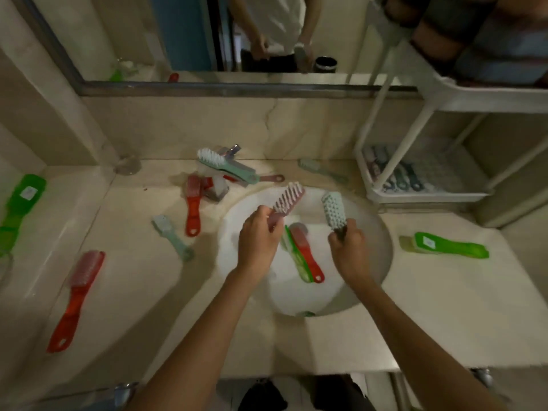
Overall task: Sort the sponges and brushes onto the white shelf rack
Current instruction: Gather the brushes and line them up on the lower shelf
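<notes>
Nearest, both forearms reach in from the bottom edge over a pale stone table [444, 307] toward a white sink [246, 221] set into it. The left hand [258, 238] has its fingers [274, 225] curled tight round the handle of a pink brush [289, 198], bristles tilted up and away. The right hand [350, 247] grips the handle of a pale green brush [334, 210] in the same way, its fingers closed, the head pointing up and slightly left. Both brushes are held over the sink, apart from each other.

Down in the bowl between the hands lie a red brush [307, 253] and a green one [293, 256], side by side and touching.

On the table to the left sit a long red brush [78, 295] near the front, a small pale green brush [172, 237], another red brush [194, 203] and, at the far left edge, a bright green brush [22, 203]. To the right of the sink lies a bright green brush with a label [444, 244].

Farther back, around the tap [231, 151], a teal-handled brush with white bristles [228, 166] rests on top of other pieces that I cannot make out clearly. One more pale brush [321, 170] lies near the wall.

At the far right stands the white shelf rack [427, 197]; its lower tray already holds several brushes [397, 176], too blurred to count. The upper tray carries dark and reddish items, unclear. A mirror [148, 40] runs along the wall behind.
</notes>
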{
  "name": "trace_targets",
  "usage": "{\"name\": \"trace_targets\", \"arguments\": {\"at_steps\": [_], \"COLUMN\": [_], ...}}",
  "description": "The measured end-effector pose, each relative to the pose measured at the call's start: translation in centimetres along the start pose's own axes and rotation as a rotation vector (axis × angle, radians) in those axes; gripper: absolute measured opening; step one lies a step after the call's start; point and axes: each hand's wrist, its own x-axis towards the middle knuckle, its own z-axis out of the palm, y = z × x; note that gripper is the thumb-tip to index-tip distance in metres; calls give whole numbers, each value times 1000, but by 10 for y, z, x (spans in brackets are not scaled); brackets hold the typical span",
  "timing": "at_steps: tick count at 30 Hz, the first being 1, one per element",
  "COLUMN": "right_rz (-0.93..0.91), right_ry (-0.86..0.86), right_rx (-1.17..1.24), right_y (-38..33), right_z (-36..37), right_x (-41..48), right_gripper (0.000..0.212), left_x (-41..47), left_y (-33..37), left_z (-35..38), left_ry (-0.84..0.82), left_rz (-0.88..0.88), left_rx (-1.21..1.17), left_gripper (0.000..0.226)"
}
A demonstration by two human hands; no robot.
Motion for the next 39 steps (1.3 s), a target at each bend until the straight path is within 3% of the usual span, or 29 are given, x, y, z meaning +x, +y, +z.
{"name": "trace_targets", "arguments": {"at_steps": [8,13,18,23,28,33,35,39], "right_rz": [133,203,199,141,139,228,257,202], "right_ry": [226,135,-52,-177,-239,-208,-168,-170], "right_rx": [34,-86,-214,-286,-275,-90,25,-52], "right_y": [76,126,153,158,159,159,159,162], "right_z": [-90,-145,-174,-173,-157,-139,-131,-125], "right_x": [64,128,200,258,288,309,316,318], "right_gripper": [21,30,34,32,32,15,22,19], "left_x": [15,33,72,108,130,139,142,144], "left_y": [111,177,219,221,214,213,211,207], "left_z": [103,175,228,253,262,268,271,274], "left_ry": [-342,-436,-398,-312,-247,-212,-217,-203], "left_rz": [108,21,-266,-461,-490,-513,-509,-506], "left_rx": [-86,-228,-406,-429,-436,-452,-442,-442], "left_gripper": [10,13,29,14,22,18,15,17]}}
